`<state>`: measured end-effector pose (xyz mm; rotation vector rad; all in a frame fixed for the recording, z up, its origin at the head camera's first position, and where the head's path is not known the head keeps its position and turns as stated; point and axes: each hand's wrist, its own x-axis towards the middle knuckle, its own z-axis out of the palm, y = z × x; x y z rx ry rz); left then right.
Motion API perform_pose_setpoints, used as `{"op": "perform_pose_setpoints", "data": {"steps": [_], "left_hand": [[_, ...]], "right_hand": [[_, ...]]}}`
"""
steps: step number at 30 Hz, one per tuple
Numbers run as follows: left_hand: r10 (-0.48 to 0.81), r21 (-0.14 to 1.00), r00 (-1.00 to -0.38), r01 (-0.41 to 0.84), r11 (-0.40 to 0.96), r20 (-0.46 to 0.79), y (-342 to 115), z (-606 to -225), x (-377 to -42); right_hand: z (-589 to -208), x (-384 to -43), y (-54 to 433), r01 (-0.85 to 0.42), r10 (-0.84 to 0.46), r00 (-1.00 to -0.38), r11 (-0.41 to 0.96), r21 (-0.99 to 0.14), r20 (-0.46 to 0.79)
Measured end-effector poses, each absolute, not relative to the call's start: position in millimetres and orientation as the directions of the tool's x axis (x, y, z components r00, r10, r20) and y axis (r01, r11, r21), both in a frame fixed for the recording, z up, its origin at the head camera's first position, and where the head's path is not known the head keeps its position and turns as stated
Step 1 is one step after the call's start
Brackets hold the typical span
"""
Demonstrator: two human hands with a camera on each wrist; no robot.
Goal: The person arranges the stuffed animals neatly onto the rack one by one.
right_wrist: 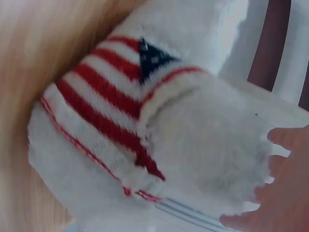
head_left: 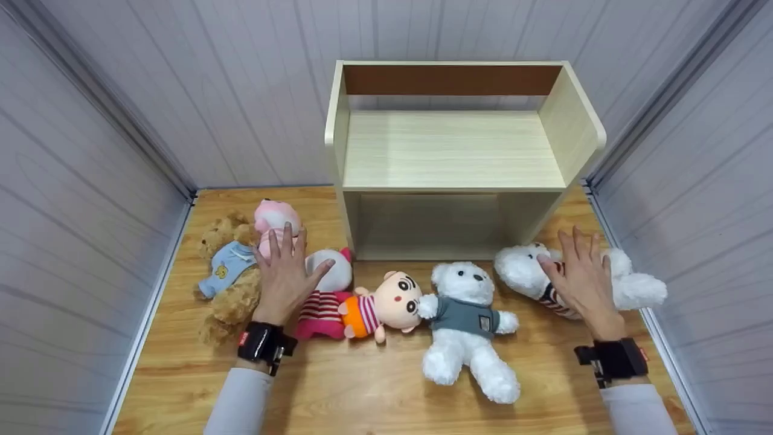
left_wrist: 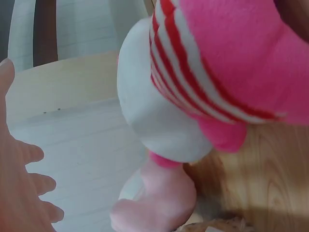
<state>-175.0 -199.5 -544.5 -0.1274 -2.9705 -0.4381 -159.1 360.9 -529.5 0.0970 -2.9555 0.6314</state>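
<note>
Teddy (head_left: 234,266) lies along the tabletop's (head_left: 362,393) left edge, its long axis running front to back; just right of it the left hand (head_left: 282,281), fingers spread and gripping nothing, partly covers the pink doll (head_left: 276,212) in the head view. White bear (head_left: 465,326) lies face up between the hands, in front of the shelf (head_left: 453,151). Striped bear (head_left: 551,297) lies crosswise beneath the spread right hand (head_left: 580,281), feet toward the right edge; whether they touch, I cannot tell.
</note>
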Motion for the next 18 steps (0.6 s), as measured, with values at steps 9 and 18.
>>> {"op": "perform_pose_setpoints", "data": {"steps": [9,18], "left_hand": [[0.066,0.365,-0.994,0.096,0.926,0.092,-196,-549,-171],[0.039,0.422,-0.993,0.082,0.903,0.110,-195,-559,-169]], "right_hand": [[-544,-140,340,-0.192,-0.095,-0.967,0.878,-0.438,0.235],[-565,-122,316,-0.418,-0.215,-0.832,0.850,-0.322,0.512]]}}
